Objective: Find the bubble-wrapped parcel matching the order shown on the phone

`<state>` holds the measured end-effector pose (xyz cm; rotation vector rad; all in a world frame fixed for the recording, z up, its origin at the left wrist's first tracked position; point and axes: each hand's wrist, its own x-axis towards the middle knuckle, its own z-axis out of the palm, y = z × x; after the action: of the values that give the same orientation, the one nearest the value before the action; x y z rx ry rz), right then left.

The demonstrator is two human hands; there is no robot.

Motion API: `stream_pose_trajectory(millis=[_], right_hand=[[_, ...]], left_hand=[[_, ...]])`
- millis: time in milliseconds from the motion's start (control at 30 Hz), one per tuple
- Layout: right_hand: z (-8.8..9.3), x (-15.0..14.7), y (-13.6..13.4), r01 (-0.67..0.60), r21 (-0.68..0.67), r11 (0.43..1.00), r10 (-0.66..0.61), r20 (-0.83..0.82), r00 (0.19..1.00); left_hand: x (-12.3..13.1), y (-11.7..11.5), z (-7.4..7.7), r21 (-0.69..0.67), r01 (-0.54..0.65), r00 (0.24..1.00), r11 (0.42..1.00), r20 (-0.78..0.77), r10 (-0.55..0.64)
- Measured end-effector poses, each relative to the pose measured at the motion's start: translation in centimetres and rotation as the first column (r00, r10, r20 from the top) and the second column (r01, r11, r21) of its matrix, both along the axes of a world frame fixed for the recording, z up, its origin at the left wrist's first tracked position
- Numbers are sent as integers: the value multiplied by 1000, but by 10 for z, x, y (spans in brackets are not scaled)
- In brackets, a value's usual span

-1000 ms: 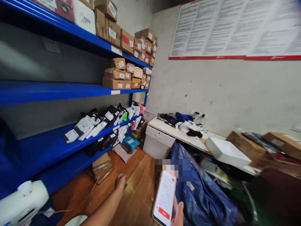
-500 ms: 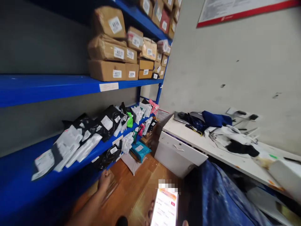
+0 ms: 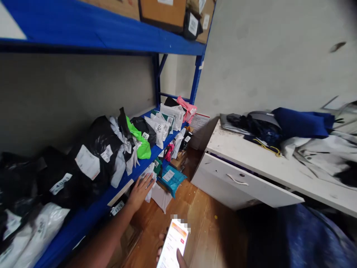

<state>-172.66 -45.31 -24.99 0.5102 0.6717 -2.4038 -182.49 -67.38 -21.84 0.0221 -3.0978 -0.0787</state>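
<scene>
My left hand (image 3: 141, 190) reaches out toward the lower shelf with its fingers stretched and apart. Its fingertips lie over a white plastic mailer bag (image 3: 149, 171); whether they press on it I cannot tell. Beside it are a dark green mailer (image 3: 157, 166) and a blue mailer bag (image 3: 170, 178) with a white label. A lit phone (image 3: 173, 245) is in my right hand (image 3: 182, 259), thumb over the screen's right side and fingers along the left edge. Part of the right hand is cut off by the lower picture edge.
A blue shelf rack (image 3: 111, 41) runs along the left, bearing labelled black bags (image 3: 92, 149), a bright green bag (image 3: 141, 143) and cardboard boxes (image 3: 163, 13). To the right stands a white desk (image 3: 231, 143) with its drawer (image 3: 245, 182) pulled out. A blue patterned cloth item (image 3: 315, 234) is below.
My left hand has moved forward to the lower shelf's parcels and its fingers have spread from a closed shape. The view has tilted down and come closer; the phone stays in my right hand.
</scene>
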Motion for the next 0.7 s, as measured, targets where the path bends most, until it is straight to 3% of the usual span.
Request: stream_pose_trajectory(millis=[100, 200, 267, 467, 600, 700], right_hand=[[-6, -31, -24, -100, 175, 979, 105, -24, 994], [-9, -73, -51, -158, 325, 932, 209, -127, 970], [-9, -104, -74, -153, 335, 930, 229, -200, 953], [-13, -177, -133, -195, 339, 920, 338, -439, 833], [-17, -194, -149, -182, 417, 891, 403, -536, 742], [-18, -193, -154, -141, 444, 885, 394, -552, 735]], left_hand=[[-24, -4, 5, -104, 70, 993, 992, 100, -59], [-35, -5, 5, -192, 44, 983, 980, 184, -8], [-34, -5, 3, -240, 15, 979, 971, 199, 35], [-8, -6, 1, -336, -34, 985, 941, 146, 87], [17, -6, -12, -386, -53, 997, 921, 24, 67], [33, -5, -30, -440, -27, 980, 897, -190, -64]])
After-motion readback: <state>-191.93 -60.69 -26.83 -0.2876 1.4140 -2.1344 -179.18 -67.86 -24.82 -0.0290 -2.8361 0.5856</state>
